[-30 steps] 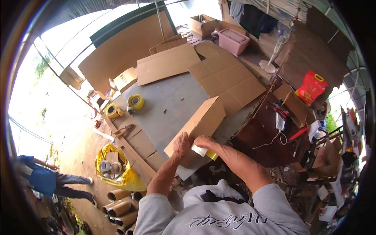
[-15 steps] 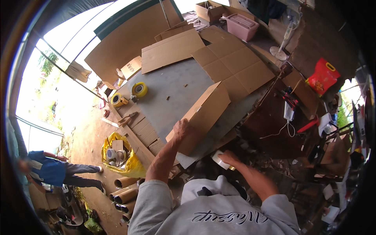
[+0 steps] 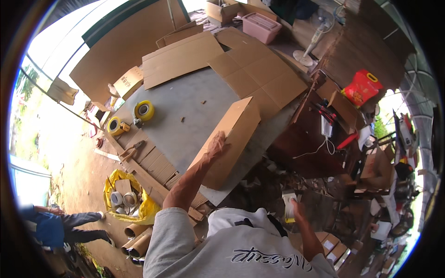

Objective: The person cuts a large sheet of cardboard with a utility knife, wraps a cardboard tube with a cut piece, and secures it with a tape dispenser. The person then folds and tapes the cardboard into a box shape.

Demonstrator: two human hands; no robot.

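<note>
My left hand lies on the upper narrow side of a closed brown cardboard box, its fingers stretched out along it. The box stands aslant at the near right part of the grey tabletop. Low on the right, off the table, my right hand grips a white block-like thing with a yellow lower edge; its kind cannot be made out. A yellow tape dispenser and a second yellow tape roll sit at the table's left. Flattened cardboard covers the far part.
Pliers rest on the left wooden edge. Below are a yellow bag with tape rolls and several cardboard tubes. A dark red cabinet with a white cable stands right. Another person is at the lower left.
The view has turned, so the table sits further left. My left hand has slid up along the box with its fingers flatter. My right hand has moved right, away from the box, with the white thing.
</note>
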